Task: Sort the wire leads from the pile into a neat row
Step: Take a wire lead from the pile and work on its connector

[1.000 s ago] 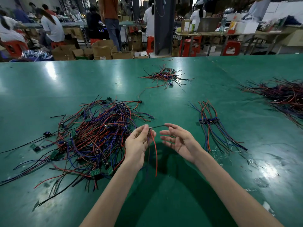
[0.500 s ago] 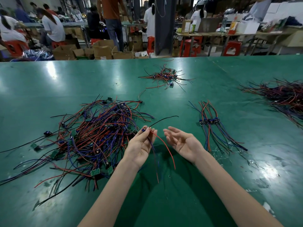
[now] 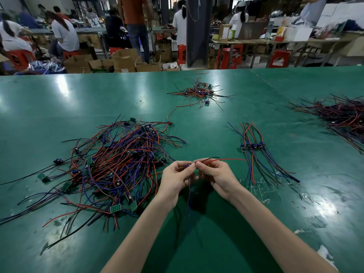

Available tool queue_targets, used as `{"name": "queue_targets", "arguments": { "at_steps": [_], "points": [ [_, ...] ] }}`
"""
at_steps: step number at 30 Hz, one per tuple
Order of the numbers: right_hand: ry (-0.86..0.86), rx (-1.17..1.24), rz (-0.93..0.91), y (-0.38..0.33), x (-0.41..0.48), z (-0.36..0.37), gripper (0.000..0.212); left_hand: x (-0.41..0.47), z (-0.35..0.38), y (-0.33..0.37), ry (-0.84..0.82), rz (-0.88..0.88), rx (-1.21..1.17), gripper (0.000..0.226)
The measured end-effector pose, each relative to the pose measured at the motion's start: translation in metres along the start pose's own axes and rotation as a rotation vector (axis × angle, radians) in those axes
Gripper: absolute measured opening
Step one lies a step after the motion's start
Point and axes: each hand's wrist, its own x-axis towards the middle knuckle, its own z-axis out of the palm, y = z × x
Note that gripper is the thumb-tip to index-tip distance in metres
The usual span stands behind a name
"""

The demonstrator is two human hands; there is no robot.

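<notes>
1. The left hand [image 3: 176, 177] and right hand [image 3: 219, 174] meet just below the middle of the frame, fingertips nearly touching, raised over the green table [image 3: 82, 99].
2. Both hands pinch one wire lead [image 3: 233, 159] between curled fingers and thumbs. A small blue part sits where the fingertips meet.
3. From the right hand, the lead's red wire runs out to the right, with a short black wire arching just above it. A dark strand hangs down from the left hand towards the bottom of the frame.
4. The pile [image 3: 122, 164] of tangled red, blue and black leads, some with small green boards, lies at the centre left, just beside the left hand.
5. The neat row [image 3: 253, 146] sits right of centre. It holds a few leads laid side by side, their dark parts lined up and their wires fanning out towards the lower right. The tip of the held red wire reaches its left edge.
6. A smaller heap [image 3: 199, 92] of leads lies at the upper centre of the table, and a large heap [image 3: 343, 117] at the right edge.
7. Beyond the table, along the top of the frame, people work at benches among cardboard boxes [image 3: 126, 60] and red stools [image 3: 279, 58].
</notes>
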Motion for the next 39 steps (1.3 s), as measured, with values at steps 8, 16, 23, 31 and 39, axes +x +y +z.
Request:
{"name": "queue_targets", "arguments": {
  "at_steps": [8, 16, 23, 31, 39],
  "points": [
    [0.107, -0.047, -0.023, -0.001, 0.006, -0.01, 0.005, 0.001, 0.001, 0.002, -0.089, -0.056, -0.013, 0.007],
    [0.079, -0.147, -0.061, -0.002, 0.005, -0.011, 0.01, 0.002, -0.003, 0.001, -0.107, -0.009, 0.12, 0.01],
    [0.044, -0.226, -0.083, -0.003, 0.002, -0.01, 0.008, 0.001, 0.001, -0.002, -0.083, -0.025, 0.154, 0.005],
    [0.097, -0.222, -0.063, -0.004, 0.003, -0.01, 0.014, 0.0, -0.001, 0.003, -0.169, -0.09, 0.19, 0.011],
    [0.056, -0.227, -0.024, -0.005, 0.004, -0.011, 0.022, 0.002, 0.0, 0.0, -0.131, -0.088, 0.219, 0.008]
  ]
}}
